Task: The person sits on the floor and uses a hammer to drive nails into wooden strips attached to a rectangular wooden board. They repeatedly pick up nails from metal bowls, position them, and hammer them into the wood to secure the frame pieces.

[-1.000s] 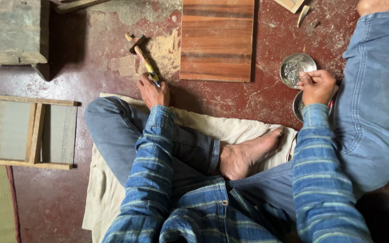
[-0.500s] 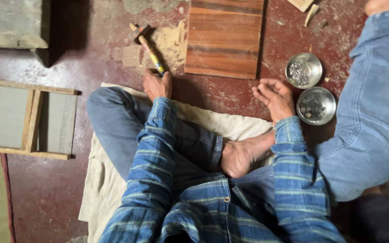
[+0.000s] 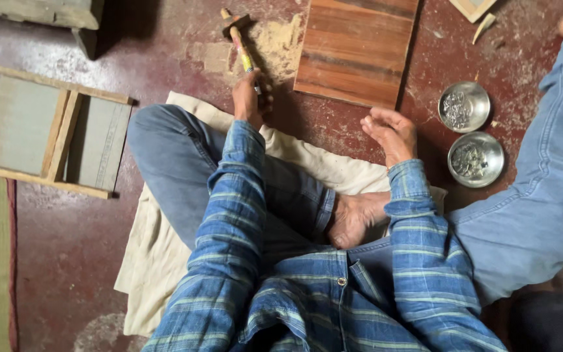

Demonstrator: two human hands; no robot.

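Wood board (image 3: 356, 52) lies flat on the far floor, no nails in it that I can see. My left hand (image 3: 249, 98) is clamped on the hammer (image 3: 239, 39) handle; my right hand (image 3: 392, 133) — fingers loosely apart, empty — hovers near the two nail bowls (image 3: 467, 107).

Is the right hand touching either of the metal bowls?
Apart. The head view shows bare red floor between the right hand and both metal bowls.

Blue plaid long-sleeved shirt with buttoned front, faded blue jeans, bare feet.
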